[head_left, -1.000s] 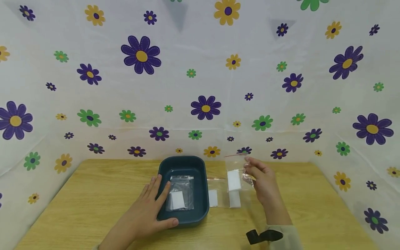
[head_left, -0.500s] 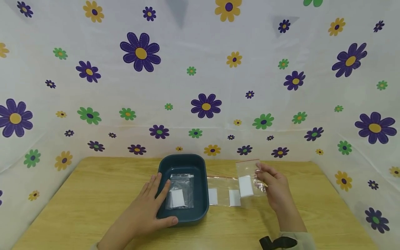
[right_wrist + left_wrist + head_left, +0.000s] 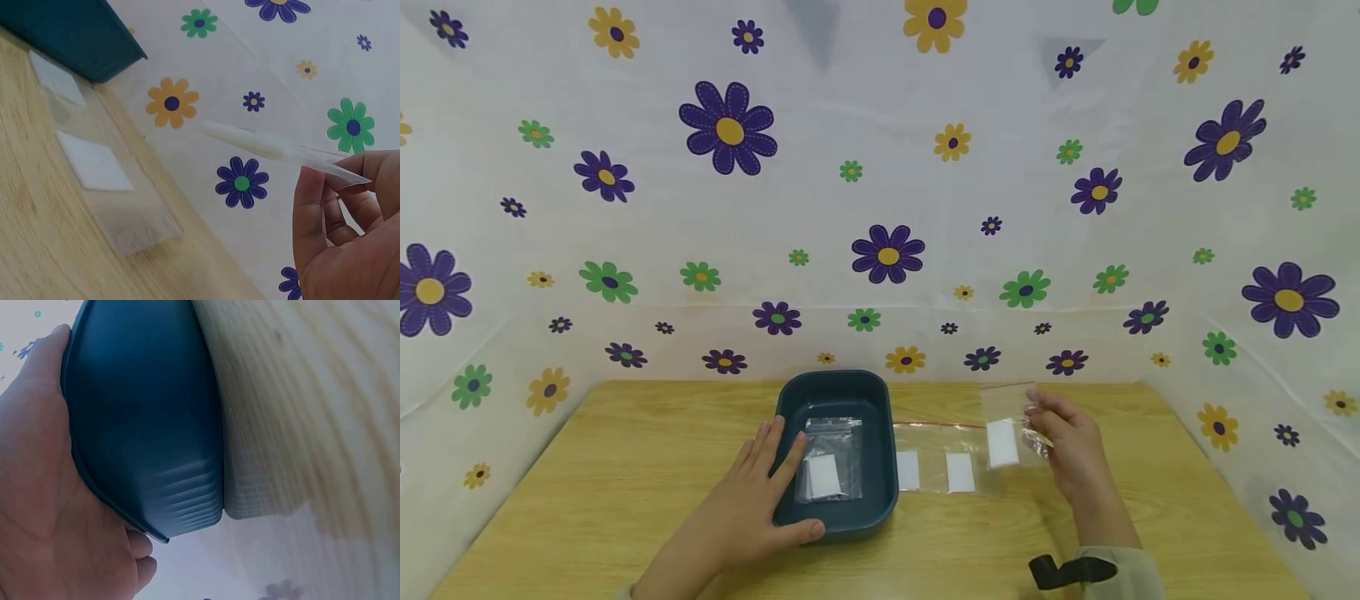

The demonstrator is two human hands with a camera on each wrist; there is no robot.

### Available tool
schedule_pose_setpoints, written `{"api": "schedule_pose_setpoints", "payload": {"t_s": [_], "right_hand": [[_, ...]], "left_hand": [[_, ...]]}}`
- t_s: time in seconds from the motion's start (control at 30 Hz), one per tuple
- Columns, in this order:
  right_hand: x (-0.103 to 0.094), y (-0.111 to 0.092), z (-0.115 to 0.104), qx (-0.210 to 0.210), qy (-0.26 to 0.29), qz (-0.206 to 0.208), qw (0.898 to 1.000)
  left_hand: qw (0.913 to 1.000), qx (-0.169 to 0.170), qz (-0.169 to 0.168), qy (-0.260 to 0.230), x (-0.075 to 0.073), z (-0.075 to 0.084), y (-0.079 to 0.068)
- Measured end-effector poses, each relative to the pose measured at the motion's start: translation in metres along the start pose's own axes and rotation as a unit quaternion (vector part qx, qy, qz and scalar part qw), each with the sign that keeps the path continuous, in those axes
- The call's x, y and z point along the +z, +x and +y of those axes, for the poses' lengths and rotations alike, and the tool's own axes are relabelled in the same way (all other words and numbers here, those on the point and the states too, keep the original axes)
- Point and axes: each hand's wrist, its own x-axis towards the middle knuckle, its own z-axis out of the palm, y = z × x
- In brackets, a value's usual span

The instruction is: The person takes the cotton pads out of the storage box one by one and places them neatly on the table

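Observation:
My left hand lies with straight, spread fingers along the left rim of a dark teal plastic bin. The left wrist view shows its palm against the bin's outer side. Inside the bin lie clear zip bags, a white square piece showing in them. My right hand pinches the right edge of a clear zip bag with a red strip on top and a white square inside. That bag hangs raised above the table, seen nearly edge-on in the right wrist view.
Clear zip bagging with two white squares lies flat on the wooden table, right beside the bin. A white cloth printed with flowers stands behind and at both sides.
My right hand has carried its zip bag to the right, away from over the flat bagging, whose second white square now shows fully. The left hand stays on the bin.

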Motion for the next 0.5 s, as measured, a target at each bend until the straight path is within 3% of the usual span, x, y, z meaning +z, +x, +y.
{"api": "schedule_pose_setpoints", "payload": {"t_s": [0.5], "right_hand": [[-0.016,0.009,0.012,0.009,-0.014,0.025,1.0]], "left_hand": [[1.0,-0.001,0.008,0.001,0.001,0.002,-0.001]]}}
